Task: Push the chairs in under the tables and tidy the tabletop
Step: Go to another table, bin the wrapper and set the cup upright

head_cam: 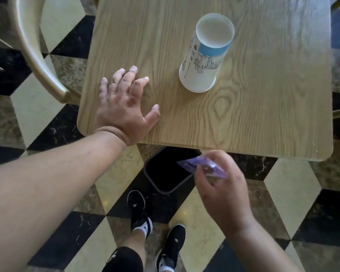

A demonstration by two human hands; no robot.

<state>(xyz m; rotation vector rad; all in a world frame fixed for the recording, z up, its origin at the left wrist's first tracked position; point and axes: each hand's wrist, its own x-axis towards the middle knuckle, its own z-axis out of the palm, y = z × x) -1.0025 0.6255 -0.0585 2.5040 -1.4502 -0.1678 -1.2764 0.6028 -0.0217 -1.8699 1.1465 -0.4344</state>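
Left palm flat on the table, right hand pinching a wrapper over the bin.

A pale curved wooden chair point(28, 48) stands at far left, beside the light wood-grain table point(263, 114). The left hand point(122, 107) lies spread and flat near the table's near-left corner, holding nothing. A black square waste bin point(165, 171) sits on the floor under the near edge. The tall white-and-blue paper cup point(204, 55) stands upright mid-table, mouth upward. The right hand point(222, 185) pinches a crumpled purple wrapper point(200, 166), its long axis running left-right, left tip over the bin.
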